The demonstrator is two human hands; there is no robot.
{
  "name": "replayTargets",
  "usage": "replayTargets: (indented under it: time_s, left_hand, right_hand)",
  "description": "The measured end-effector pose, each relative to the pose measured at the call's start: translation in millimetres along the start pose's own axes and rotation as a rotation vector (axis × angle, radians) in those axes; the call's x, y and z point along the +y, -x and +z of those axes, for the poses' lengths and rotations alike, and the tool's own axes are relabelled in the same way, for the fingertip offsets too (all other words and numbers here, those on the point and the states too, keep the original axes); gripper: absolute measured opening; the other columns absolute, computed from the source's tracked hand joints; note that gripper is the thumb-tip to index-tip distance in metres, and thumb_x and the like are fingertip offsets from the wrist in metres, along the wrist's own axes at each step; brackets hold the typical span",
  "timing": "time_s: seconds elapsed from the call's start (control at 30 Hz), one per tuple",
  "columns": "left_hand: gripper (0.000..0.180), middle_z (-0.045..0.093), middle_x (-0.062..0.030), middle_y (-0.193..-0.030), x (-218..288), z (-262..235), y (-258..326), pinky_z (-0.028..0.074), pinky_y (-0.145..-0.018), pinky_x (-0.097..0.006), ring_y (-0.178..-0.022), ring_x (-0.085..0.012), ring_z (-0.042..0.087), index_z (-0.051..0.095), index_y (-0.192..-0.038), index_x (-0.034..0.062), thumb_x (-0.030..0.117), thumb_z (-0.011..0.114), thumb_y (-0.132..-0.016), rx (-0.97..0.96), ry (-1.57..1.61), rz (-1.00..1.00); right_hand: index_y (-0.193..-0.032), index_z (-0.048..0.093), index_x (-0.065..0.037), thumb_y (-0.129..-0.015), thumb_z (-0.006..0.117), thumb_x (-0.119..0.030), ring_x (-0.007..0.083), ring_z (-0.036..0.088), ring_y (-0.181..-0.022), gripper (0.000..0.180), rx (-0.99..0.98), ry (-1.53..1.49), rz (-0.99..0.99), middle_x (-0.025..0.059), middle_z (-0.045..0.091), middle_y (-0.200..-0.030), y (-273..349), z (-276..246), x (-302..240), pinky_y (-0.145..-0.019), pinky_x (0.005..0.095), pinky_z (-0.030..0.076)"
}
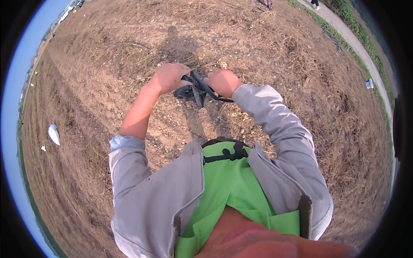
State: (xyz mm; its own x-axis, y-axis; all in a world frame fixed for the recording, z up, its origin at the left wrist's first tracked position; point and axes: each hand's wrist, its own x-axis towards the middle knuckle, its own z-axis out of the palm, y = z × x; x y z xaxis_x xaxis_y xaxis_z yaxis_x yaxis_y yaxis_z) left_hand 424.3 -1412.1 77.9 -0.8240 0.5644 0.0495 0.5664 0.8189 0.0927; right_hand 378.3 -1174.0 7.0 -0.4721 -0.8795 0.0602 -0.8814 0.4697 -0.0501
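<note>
A long black flat strip (203, 84), like plastic tape or tubing, is bent and bunched in front of me above the dry ground. My left hand (170, 77) is closed on its upper left end, the thumb and fingers pinching it. To the right, my right hand (223, 83) is curled with its back toward me, closed on the strip; its fingertips are hidden. A crumpled dark bundle (186, 93) of the same look hangs below my left hand. One loose end trails under my right hand.
Dry brown soil (172, 124) with straw and cut stalks lies all around. A white sack-like object (53, 134) lies far left. A pale path (357, 47) runs along the right, with a small blue-and-white container (369, 84) beside it. A red object (266, 4) lies at the top.
</note>
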Motion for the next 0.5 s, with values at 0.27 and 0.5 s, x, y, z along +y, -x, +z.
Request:
replayTargets:
  time_s: [0.27, 0.5]
  left_hand:
    - [0.037, 0.071, -0.0069, -0.108, -58.5, -5.4, -4.8, 0.050, -0.088, -0.037, -0.101, -0.0209, 0.065, 0.069, -0.111, 0.0055, 0.036, 0.071, -0.089, -0.216, 0.661, -0.193]
    - [0.052, 0.065, -0.0253, -0.114, -28.6, 73.9, 22.6, 0.048, -0.091, -0.048, -0.105, -0.0428, 0.061, 0.061, -0.118, -0.0027, 0.044, 0.058, -0.096, -0.100, 0.314, -0.171]
  right_hand:
    - [-0.123, 0.063, -0.015, -0.071, 0.068, -0.019, 0.0391, 0.065, -0.088, 0.052, 0.171, -0.597, -0.139, 0.0172, 0.067, -0.101, 20.6, -45.7, -13.5, -0.077, 0.0457, 0.053]
    - [-0.113, 0.064, -0.001, -0.085, 0.070, -0.013, 0.0201, 0.065, -0.090, 0.031, 0.667, -0.900, 0.208, 0.0101, 0.069, -0.096, 29.3, -53.7, 8.1, -0.083, 0.0317, 0.051]
